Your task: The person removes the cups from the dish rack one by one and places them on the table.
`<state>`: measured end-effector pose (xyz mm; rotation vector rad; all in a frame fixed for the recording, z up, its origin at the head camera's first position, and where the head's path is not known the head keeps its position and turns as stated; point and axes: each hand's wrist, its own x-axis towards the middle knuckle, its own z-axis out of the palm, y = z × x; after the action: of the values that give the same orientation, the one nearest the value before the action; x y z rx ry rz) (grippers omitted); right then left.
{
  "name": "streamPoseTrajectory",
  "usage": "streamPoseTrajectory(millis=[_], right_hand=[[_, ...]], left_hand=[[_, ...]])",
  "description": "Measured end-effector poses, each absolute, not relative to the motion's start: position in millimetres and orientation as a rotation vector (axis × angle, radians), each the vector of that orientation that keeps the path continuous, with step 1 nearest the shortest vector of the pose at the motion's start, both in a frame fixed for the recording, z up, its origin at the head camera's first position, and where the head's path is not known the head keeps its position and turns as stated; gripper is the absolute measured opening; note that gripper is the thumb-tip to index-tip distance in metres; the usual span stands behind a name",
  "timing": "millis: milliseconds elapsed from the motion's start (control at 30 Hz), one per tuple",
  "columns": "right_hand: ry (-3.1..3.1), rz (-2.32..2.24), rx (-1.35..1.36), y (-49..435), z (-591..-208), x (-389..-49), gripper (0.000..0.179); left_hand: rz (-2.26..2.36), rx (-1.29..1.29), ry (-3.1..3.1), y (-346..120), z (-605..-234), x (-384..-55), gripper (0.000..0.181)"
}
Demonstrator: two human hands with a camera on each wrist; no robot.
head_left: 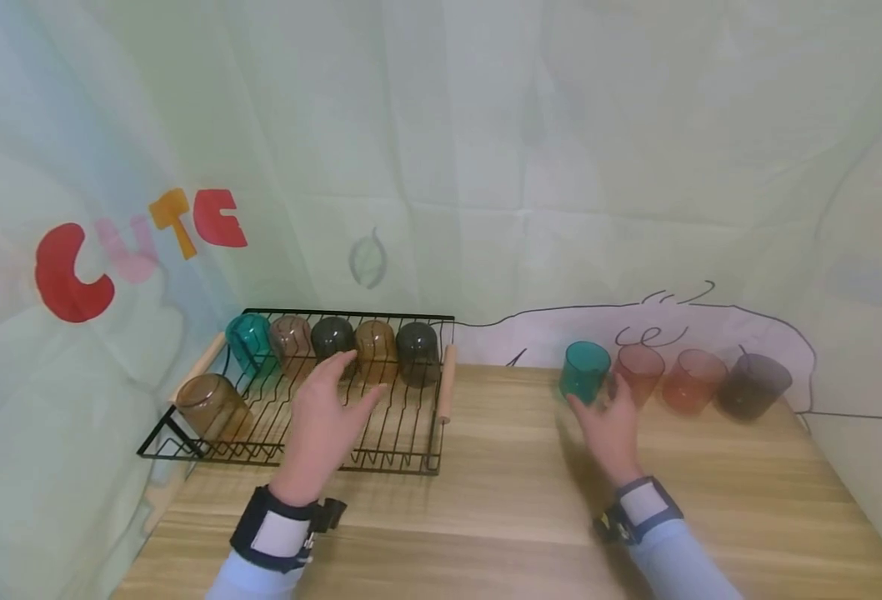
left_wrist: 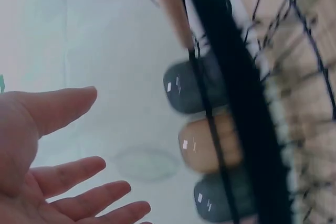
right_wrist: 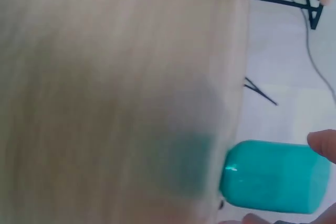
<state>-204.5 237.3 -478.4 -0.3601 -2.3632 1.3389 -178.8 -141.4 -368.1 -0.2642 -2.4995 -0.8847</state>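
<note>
My left hand (head_left: pixel 324 425) hangs over the black wire rack (head_left: pixel 441 462), thumb and fingers spread with nothing between them. In the left wrist view, that hand (left_wrist: pixel 58 166) is at the left, apart from the upturned glasses. At the back right, a teal glass (head_left: pixel 585 373) stands mouth up on the table. Just in front of it is my right hand (head_left: pixel 612 429), thumb at its left side and fingers by its right. The right wrist view shows the thumb (right_wrist: pixel 323 144) at the edge of the teal glass (right_wrist: pixel 275 177), with fingertips just below it.
Two pinkish glasses (head_left: pixel 639 373) (head_left: pixel 692 382) and a dark purple glass (head_left: pixel 752 387) stand right of the teal one. Along the rack's back are a teal glass (head_left: pixel 248 340), brown and dark grey ones; an amber glass (head_left: pixel 212 407) sits front left. A printed cloth (head_left: pixel 486 167) hangs behind.
</note>
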Motion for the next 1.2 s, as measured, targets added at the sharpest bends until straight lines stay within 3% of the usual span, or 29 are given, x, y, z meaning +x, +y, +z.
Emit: streamPoseTrajectory(millis=[400, 600, 1200], right_hand=[[-2.474, 1.119, -0.017, 238, -433, -170, 0.073], [-2.662, 0.982, 0.043, 228, -418, -148, 0.076], [-2.713, 0.944, 0.217, 206, -426, -126, 0.071]], left_hand=[[-0.667, -0.074, -2.471, -212, -353, -185, 0.074], [-0.569, -0.015, -2.489, -242, -360, -194, 0.078], [-0.442, 0.111, -2.654, -275, -389, -202, 0.081]])
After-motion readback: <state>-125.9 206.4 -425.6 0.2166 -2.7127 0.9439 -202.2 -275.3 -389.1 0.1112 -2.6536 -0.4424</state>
